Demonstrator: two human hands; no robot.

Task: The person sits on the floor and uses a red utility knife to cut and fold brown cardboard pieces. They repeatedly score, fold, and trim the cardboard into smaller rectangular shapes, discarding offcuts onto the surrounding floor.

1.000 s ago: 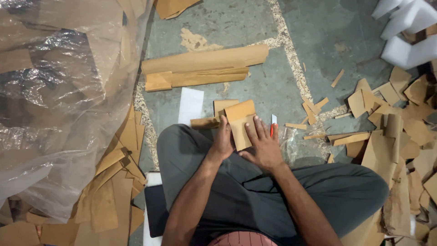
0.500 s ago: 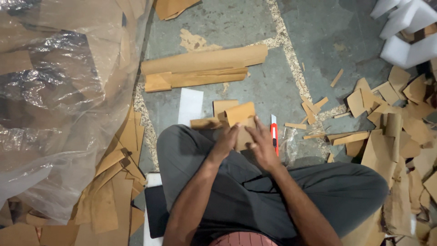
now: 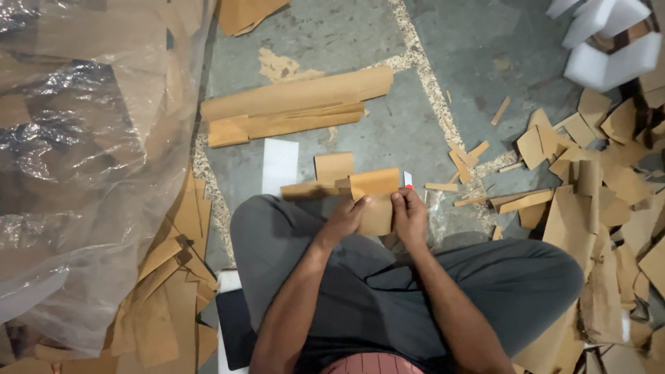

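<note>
**Cardboard piece held in both hands above the lap**

A large clear plastic bag stuffed with brown cardboard fills the left side of the view, bulging over the grey concrete floor. The person sits cross-legged on that floor in grey trousers, knees spread wide to left and right. On the right lies a wide scatter of cardboard offcuts, overlapping one another and running down past the right knee; another heap of flat brown sheets lies beside the left knee at the foot of the bag. Farther out, in the middle of the floor, lie long cardboard strips stacked side by side, well apart from the hands. White foam blocks sit in the upper right corner. A white sheet lies flat just beyond the left knee, and near it a small square of cardboard.

The cardboard piece is held up between the knees, just above the lap, its top flap bent over towards the floor. The left hand grips its left edge with fingers curled around it. The right hand pinches its right edge, thumb in front and fingers behind. A small red-and-white cutter shows just past the right hand's fingertips; I cannot tell whether the hand holds it.
</note>
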